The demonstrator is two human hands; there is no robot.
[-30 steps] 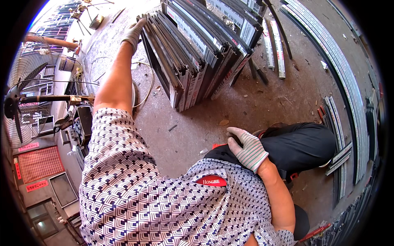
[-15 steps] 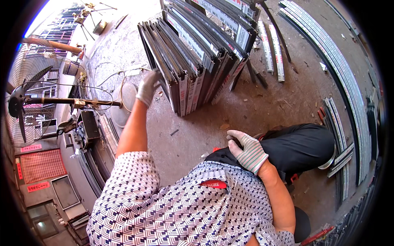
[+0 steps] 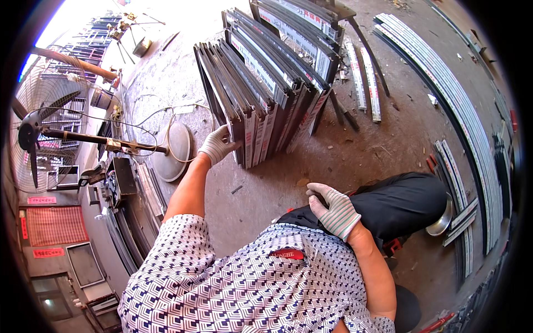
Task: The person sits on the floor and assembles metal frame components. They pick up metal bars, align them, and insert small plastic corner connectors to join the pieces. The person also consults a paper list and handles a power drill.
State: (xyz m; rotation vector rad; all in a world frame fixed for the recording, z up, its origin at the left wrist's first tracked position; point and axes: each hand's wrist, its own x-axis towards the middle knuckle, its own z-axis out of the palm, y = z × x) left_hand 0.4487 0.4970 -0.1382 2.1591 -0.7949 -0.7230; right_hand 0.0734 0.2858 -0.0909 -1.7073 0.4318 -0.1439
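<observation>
A row of dark metal frames [image 3: 261,94], edged with printed protective film, stands upright on the floor ahead of me. My left hand [image 3: 218,145], in a pale knit glove, is at the near left corner of the row. Its fingers close on the edge of the outermost metal frame [image 3: 235,136], and some fingertips are hidden there. My right hand [image 3: 336,211], in a striped glove, rests over my dark-trousered leg [image 3: 400,202]. It holds nothing, with thumb and fingers apart.
At left stands a pedestal fan [image 3: 33,130] with a round base [image 3: 171,151] and a loose cable. Long film-covered strips [image 3: 444,83] lie along the right, and two short strips [image 3: 373,89] beside the row. A metal bowl [image 3: 441,219] sits beyond my knee.
My left hand has come nearer to me, down the row's left side to its near corner, and now takes hold of a frame edge. My right hand stays nearly still.
</observation>
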